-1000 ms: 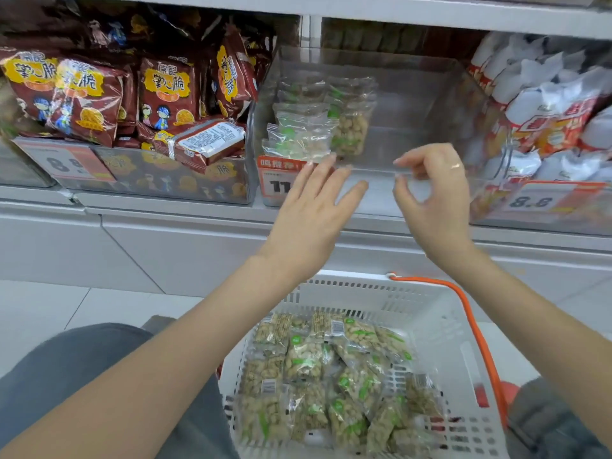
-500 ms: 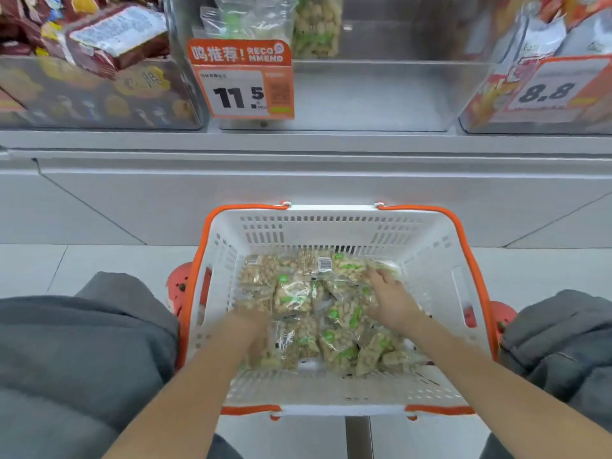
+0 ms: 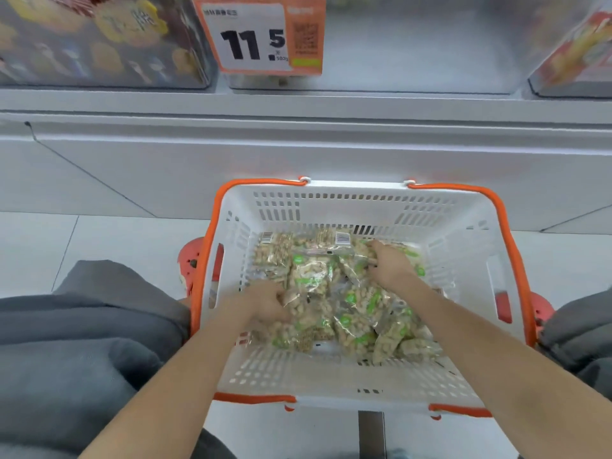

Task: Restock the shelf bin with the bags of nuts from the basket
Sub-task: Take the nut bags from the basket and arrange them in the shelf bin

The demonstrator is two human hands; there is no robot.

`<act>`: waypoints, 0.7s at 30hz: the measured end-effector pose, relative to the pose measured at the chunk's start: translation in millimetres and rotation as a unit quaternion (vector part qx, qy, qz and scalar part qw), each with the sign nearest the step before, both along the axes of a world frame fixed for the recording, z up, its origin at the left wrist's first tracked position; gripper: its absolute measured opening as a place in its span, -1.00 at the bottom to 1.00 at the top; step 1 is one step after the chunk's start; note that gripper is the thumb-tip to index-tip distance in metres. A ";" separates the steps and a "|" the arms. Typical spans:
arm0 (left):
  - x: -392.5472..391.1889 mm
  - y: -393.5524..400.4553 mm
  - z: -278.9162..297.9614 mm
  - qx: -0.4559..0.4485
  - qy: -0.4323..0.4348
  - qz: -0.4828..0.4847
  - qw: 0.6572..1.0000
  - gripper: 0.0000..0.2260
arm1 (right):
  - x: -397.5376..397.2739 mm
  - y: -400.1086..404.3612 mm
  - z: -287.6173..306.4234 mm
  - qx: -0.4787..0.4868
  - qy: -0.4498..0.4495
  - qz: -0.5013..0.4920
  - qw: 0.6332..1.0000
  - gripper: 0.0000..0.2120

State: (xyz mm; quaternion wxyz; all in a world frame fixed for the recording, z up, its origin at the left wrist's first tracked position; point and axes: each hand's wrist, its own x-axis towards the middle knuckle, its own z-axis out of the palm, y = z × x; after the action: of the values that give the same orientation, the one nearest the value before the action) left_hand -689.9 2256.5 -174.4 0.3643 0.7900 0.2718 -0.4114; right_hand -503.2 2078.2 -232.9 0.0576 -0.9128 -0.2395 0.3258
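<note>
While both of my arms reach down into it, the bags of nuts (image 3: 351,299) lie heaped on the floor of the white basket (image 3: 331,376), clear packets with green marks, overlapping one another and piled mainly toward the centre and right. My left hand (image 3: 265,304) sits at the left edge of the heap, fingers curled down into the packets; it appears to grip one bag, though the blur keeps me from telling which. My right hand (image 3: 389,263) lies at the far right of the heap, fingers bent over a packet near the back wall, gripping or pressing it; I cannot tell which.

The basket has slotted walls and orange handles (image 3: 506,246) folded down along both sides. It rests on the pale tiled floor (image 3: 99,240), with red wheels or feet (image 3: 188,260) showing at its left and right.

Grey-clad knees (image 3: 82,342) flank the basket on both sides, close against its rim.

Above and beyond the basket runs the white shelf front (image 3: 298,144). On the shelf stands the clear shelf bin (image 3: 414,54), carrying an orange price tag (image 3: 261,38) reading 11.5. A bin of dark snack packs (image 3: 99,41) stands to its left and another bin (image 3: 576,58) to its right, only partly in view.
</note>
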 end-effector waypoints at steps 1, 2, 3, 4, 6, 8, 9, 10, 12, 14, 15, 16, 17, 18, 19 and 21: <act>5.9 1.1 6.3 -0.014 -0.017 0.022 1.000 -0.69 | 2.3 -1.0 7.2 0.007 0.007 -0.009 1.000 -0.55; 11.7 1.9 13.8 -0.026 -0.034 0.038 0.998 -0.72 | 5.2 -2.2 17.3 0.025 0.026 -0.026 0.999 -0.60; 17.6 1.9 24.3 -0.036 -0.053 0.055 0.996 -0.75 | 8.2 -3.5 31.7 0.050 0.057 -0.054 0.996 -0.61; 23.1 1.8 37.1 -0.047 -0.077 0.077 0.993 -0.78 | 11.4 -5.7 49.2 0.080 0.102 -0.090 0.988 -0.59; 33.9 0.8 65.2 -0.067 -0.120 0.138 0.981 -0.82 | 17.9 -13.4 90.4 0.133 0.184 -0.138 0.964 -0.54; 43.2 0.5 97.0 -0.091 -0.157 0.184 0.966 -0.84 | 22.1 -21.4 134.7 0.169 0.235 -0.129 0.948 -0.60; 47.0 0.8 113.9 -0.097 -0.176 0.194 0.960 -0.84 | 23.9 -24.8 154.8 0.184 0.237 -0.112 0.947 -0.65; 50.8 1.6 130.9 -0.098 -0.198 0.198 0.955 -0.84 | 24.7 -27.7 175.0 0.199 0.227 -0.090 0.949 -0.66; 58.1 5.1 165.2 -0.083 -0.242 0.194 0.947 -0.77 | 26.1 -30.8 212.5 0.242 0.194 -0.055 0.949 -0.58; 64.6 9.4 201.0 -0.091 -0.271 0.177 0.942 -0.79 | 22.7 -30.3 249.2 0.319 0.171 -0.037 0.932 -0.69; 66.4 10.4 219.1 -0.118 -0.278 0.170 0.938 -0.83 | 19.5 -29.6 265.2 0.366 0.166 -0.039 0.915 -0.73; 67.2 12.0 235.1 -0.156 -0.280 0.168 0.932 -0.83 | 16.9 -29.3 278.3 0.414 0.165 -0.054 0.893 -0.75; 66.8 13.2 249.5 -0.202 -0.275 0.179 0.923 -0.81 | 14.0 -29.4 289.5 0.457 0.167 -0.074 0.871 -0.75; 65.5 14.2 259.5 -0.245 -0.271 0.189 0.912 -0.80 | 10.7 -30.1 298.3 0.492 0.170 -0.092 0.849 -0.75; 63.5 13.9 265.9 -0.277 -0.269 0.200 0.901 -0.79 | 6.9 -31.5 304.3 0.521 0.175 -0.106 0.828 -0.74; 60.0 12.3 267.8 -0.293 -0.284 0.194 0.892 -0.80 | 0.4 -34.5 310.5 0.572 0.190 -0.124 0.788 -0.71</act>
State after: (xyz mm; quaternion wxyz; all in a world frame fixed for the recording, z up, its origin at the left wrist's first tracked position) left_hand -630.0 2268.9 93.4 0.7136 0.6622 0.1717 -0.1511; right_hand -502.7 2043.7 77.6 0.6536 -0.6542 -0.2510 0.2859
